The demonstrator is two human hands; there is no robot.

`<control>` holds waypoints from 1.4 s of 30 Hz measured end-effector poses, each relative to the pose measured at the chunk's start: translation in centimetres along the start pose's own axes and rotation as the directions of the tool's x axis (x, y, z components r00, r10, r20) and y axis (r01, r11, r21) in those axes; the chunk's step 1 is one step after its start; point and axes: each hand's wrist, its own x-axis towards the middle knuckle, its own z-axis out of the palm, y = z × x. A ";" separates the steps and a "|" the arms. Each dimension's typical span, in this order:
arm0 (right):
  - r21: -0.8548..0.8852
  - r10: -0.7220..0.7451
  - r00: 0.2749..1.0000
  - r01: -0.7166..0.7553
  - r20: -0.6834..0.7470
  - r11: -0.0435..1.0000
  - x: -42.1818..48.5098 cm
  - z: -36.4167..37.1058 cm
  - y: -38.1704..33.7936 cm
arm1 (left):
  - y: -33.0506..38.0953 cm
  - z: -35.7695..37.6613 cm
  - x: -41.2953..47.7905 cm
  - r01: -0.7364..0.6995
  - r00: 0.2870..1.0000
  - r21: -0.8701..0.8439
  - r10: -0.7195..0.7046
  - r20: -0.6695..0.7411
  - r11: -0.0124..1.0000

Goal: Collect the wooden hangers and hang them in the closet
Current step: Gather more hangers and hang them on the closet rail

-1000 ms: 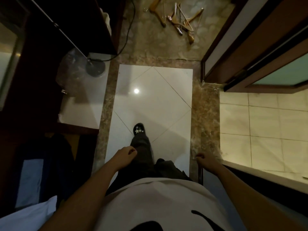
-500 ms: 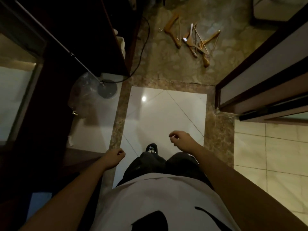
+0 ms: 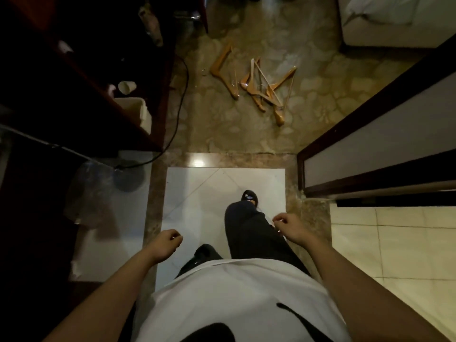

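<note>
Approach step: wooden hangers [image 3: 256, 85] lie scattered on the floor [image 3: 222, 129] ahead, well beyond my left hand [image 3: 166, 245] and right hand [image 3: 290, 227], both loosely curled and empty. Next I must crouch and gather them.

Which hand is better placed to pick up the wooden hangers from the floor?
Probably right. The right hand is empty, further forward and nearer in line with the wooden hangers ahead; the left hand, also empty, sits further back.
</note>
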 end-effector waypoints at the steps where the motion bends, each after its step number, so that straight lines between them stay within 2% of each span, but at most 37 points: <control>1: 0.017 0.027 1.000 -0.026 -0.015 1.000 0.6 -1.9 0.0 | 2.4 -0.4 0.9 -0.007 1.000 0.030 0.007 0.021 1.000; 6: 0.039 0.102 0.994 -0.101 -0.032 0.994 4.8 -11.3 -0.3 | 16.0 -1.8 5.4 -0.170 0.984 0.121 0.162 0.073 0.978; 9: 0.067 0.118 0.992 -0.114 -0.054 0.991 7.1 -15.8 -1.8 | 23.5 -2.7 7.3 -0.252 0.966 0.072 0.247 0.076 0.965; 14: 0.064 0.128 0.991 -0.126 -0.025 0.990 11.4 -20.1 -5.9 | 30.1 -6.3 11.0 -0.305 0.950 0.061 0.299 0.093 0.950; 20: 0.023 0.120 0.993 -0.120 0.017 0.992 18.2 -22.5 -14.6 | 29.8 -15.4 16.9 -0.170 0.984 0.014 0.169 0.047 0.985; 26: -0.111 -0.067 0.980 0.089 0.189 0.990 26.2 -23.8 -28.8 | 28.5 -26.2 22.1 0.020 0.999 -0.085 -0.023 -0.038 0.996; 30: -0.090 -0.194 0.966 0.211 0.171 0.973 30.7 -26.2 -36.5 | 30.4 -32.1 25.9 0.064 0.998 -0.005 -0.064 -0.028 0.998; 34: 0.012 -0.196 0.968 0.197 0.158 0.980 34.4 -30.0 -40.2 | 35.5 -35.7 29.7 0.057 0.998 -0.054 -0.058 -0.024 0.997; 42: 0.071 -0.045 0.980 0.032 0.194 0.997 46.2 -38.3 -39.7 | 49.7 -35.4 39.9 -0.019 0.999 -0.056 0.022 0.048 0.998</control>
